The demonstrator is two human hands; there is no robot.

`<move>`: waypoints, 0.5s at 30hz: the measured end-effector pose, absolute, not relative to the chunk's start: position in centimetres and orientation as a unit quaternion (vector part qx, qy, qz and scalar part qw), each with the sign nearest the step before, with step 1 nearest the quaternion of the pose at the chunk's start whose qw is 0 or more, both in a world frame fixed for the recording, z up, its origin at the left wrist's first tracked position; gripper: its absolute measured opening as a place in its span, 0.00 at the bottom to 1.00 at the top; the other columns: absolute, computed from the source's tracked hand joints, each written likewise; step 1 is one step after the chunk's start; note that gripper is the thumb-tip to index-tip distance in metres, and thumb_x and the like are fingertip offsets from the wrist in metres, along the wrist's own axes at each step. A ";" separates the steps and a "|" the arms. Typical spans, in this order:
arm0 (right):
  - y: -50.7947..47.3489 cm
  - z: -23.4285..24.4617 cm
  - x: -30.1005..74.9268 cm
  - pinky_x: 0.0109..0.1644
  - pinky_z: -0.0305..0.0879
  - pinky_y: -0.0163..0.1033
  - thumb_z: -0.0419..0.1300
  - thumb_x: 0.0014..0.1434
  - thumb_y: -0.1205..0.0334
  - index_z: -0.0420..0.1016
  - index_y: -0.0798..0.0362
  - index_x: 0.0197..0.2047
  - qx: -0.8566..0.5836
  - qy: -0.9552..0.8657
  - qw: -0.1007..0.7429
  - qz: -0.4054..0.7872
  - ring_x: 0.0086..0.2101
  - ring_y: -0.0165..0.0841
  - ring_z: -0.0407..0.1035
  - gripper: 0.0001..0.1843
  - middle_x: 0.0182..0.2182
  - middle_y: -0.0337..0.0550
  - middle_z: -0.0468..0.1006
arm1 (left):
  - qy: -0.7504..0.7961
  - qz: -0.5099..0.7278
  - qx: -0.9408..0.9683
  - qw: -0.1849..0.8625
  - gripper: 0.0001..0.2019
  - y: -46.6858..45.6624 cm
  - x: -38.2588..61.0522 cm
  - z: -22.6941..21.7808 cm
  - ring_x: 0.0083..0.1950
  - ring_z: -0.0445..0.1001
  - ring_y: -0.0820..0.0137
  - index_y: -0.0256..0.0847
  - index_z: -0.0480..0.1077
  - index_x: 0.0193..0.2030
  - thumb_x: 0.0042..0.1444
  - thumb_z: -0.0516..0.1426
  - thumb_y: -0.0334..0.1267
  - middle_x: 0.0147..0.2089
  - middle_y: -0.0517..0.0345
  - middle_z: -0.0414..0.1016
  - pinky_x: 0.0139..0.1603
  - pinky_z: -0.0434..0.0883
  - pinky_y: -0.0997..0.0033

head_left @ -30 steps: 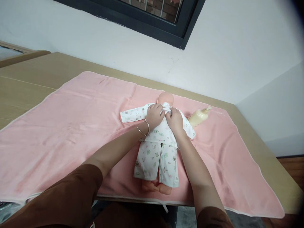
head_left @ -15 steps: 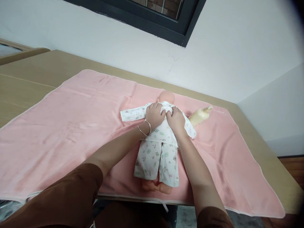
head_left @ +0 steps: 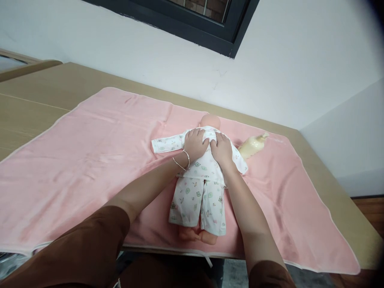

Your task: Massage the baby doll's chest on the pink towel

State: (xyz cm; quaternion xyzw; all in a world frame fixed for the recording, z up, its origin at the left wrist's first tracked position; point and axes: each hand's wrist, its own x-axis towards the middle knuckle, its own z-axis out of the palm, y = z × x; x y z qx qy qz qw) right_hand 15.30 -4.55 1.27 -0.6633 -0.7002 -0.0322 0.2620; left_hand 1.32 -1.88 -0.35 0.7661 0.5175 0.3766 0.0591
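Note:
A baby doll point(head_left: 210, 120) lies on a pink blanket point(head_left: 99, 160), head toward the wall and bare feet near the table's front edge. It wears a white printed top point(head_left: 204, 162) and matching trousers point(head_left: 196, 202). My left hand point(head_left: 195, 143), with a bracelet at the wrist, and my right hand point(head_left: 222, 149) sit side by side on the doll's chest just below its neck, fingers curled into the top's fabric. The left sleeve point(head_left: 166, 143) of the top lies flat and empty on the blanket. One bare doll arm point(head_left: 253, 145) sticks out to the right.
The blanket covers most of a wooden table point(head_left: 39, 96) that stands against a white wall. A dark window frame point(head_left: 192, 24) sits above. The table's right edge drops to a wooden floor point(head_left: 370, 212).
The bunched fabric under my fingers has been pulled up toward the doll's neck and now lies smoother over the chest. My hands have shifted only slightly.

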 end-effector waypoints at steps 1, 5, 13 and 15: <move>-4.5 1.2 15.3 0.66 0.53 0.57 0.45 0.65 0.59 0.67 0.59 0.63 -0.664 -0.700 0.261 -0.032 0.60 0.49 0.62 0.27 0.59 0.58 0.71 | 0.518 0.377 0.766 0.061 0.17 -1.9 1.3 -0.4 0.61 0.68 0.55 0.41 0.69 0.56 0.62 0.53 0.41 0.59 0.46 0.72 0.64 0.61 0.53; -4.5 1.2 15.3 0.67 0.53 0.56 0.45 0.65 0.58 0.67 0.60 0.63 -0.667 -0.697 0.259 -0.034 0.61 0.49 0.61 0.28 0.60 0.59 0.71 | 0.517 0.380 0.765 0.063 0.17 -1.8 1.3 -0.4 0.61 0.68 0.55 0.41 0.68 0.57 0.62 0.53 0.41 0.59 0.47 0.73 0.64 0.61 0.53; -4.6 1.3 15.2 0.67 0.52 0.56 0.46 0.64 0.59 0.66 0.61 0.63 -0.668 -0.696 0.262 -0.028 0.61 0.49 0.61 0.28 0.60 0.59 0.71 | 0.514 0.389 0.761 0.070 0.17 -1.7 1.3 -0.6 0.61 0.67 0.56 0.42 0.68 0.57 0.62 0.53 0.41 0.59 0.49 0.73 0.66 0.60 0.54; -4.6 1.3 15.2 0.67 0.52 0.56 0.46 0.64 0.59 0.66 0.62 0.64 -0.668 -0.696 0.262 -0.028 0.60 0.49 0.61 0.28 0.60 0.60 0.71 | 0.513 0.390 0.761 0.072 0.18 -1.7 1.3 -0.6 0.62 0.67 0.56 0.42 0.69 0.57 0.62 0.53 0.41 0.59 0.48 0.73 0.66 0.60 0.54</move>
